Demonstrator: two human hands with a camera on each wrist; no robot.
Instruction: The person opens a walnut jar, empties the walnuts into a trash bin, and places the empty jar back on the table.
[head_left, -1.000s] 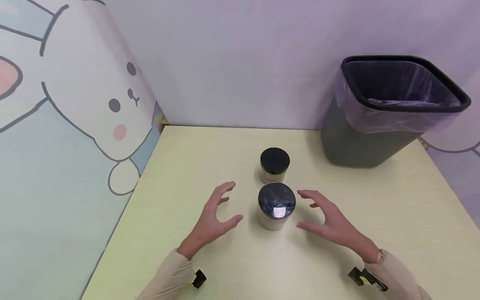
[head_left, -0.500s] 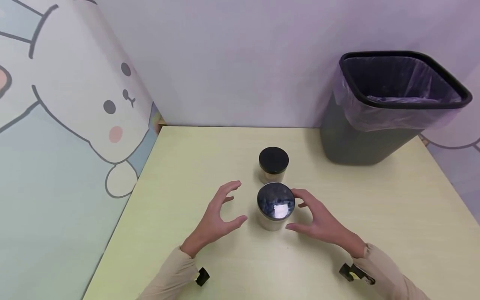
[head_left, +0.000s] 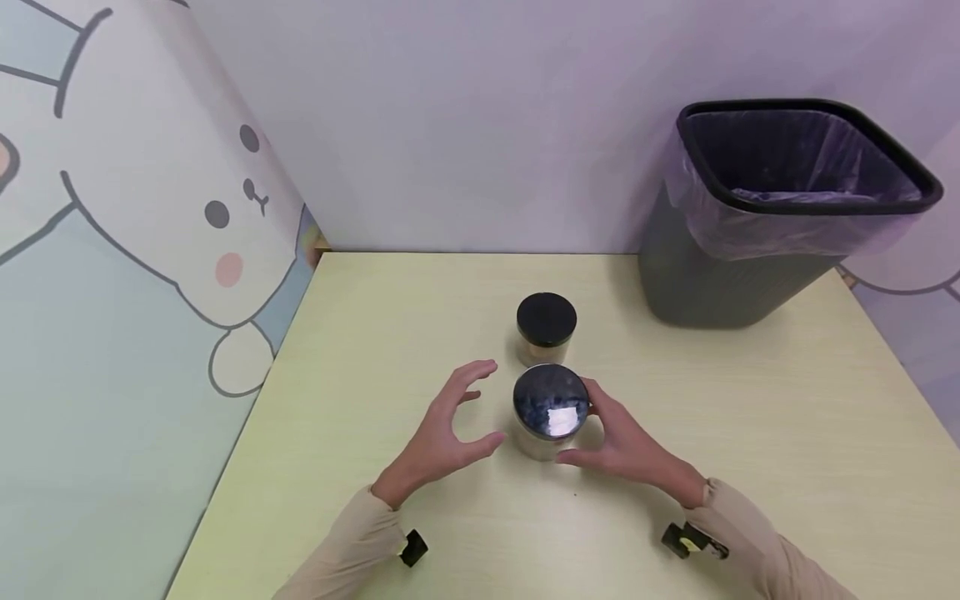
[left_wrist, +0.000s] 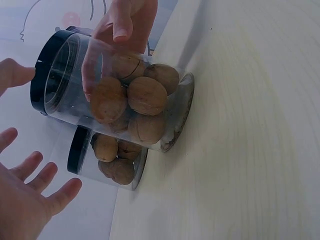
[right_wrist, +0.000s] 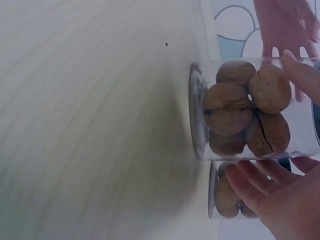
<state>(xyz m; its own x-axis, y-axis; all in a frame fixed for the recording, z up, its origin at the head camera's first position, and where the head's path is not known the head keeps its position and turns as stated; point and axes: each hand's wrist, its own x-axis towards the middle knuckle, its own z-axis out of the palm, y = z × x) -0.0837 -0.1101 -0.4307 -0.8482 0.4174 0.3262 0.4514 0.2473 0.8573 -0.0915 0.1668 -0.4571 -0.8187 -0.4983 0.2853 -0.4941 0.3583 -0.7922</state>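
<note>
A clear jar of walnuts [head_left: 542,446] with a shiny dark lid [head_left: 551,402] stands upright on the table. My right hand [head_left: 626,446] curves round its right side, thumb at the front and fingers behind. In the right wrist view, the thumb [right_wrist: 302,75] overlaps the jar wall. To the jar's left, my left hand [head_left: 442,437] is held open, its thumb and fingers apart and pointing toward it. Directly behind stands a smaller jar [head_left: 543,353] with a black lid; the left wrist view shows walnuts [left_wrist: 120,171] inside it too.
A grey bin [head_left: 712,283] with a black rim and a clear liner stands at the table's back right. The pale wooden table [head_left: 420,308] meets a plain wall at the back. On the left is a wall [head_left: 97,358] with a cartoon animal.
My right hand has moved left, from beside the larger jar to round its right side. The left hand has come slightly nearer from the left. Both jars stand where they were.
</note>
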